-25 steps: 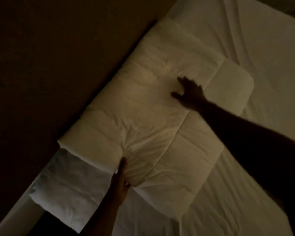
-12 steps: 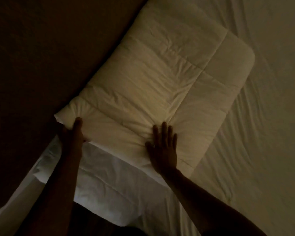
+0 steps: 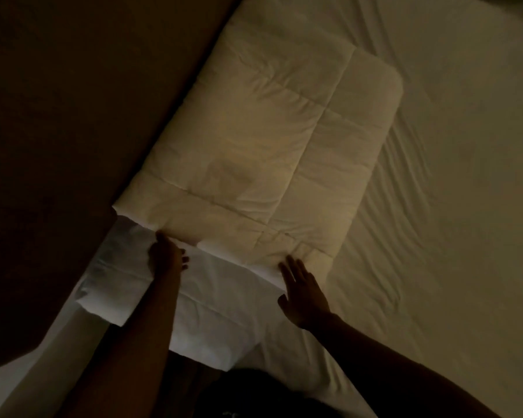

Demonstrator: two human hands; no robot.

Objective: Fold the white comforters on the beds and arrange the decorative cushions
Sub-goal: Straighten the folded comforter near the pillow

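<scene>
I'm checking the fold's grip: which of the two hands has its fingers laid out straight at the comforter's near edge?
The right hand: its fingers lie straight and spread at the folded comforter. The left hand has curled fingers.

Counted one folded white comforter [image 3: 254,140], quilted, lying on one bed [image 3: 450,206] under a wrinkled sheet. Counted one white pillow [image 3: 127,285] at the comforter's near edge. Counted two hands, one left hand [image 3: 166,257], one right hand [image 3: 305,294].
</scene>
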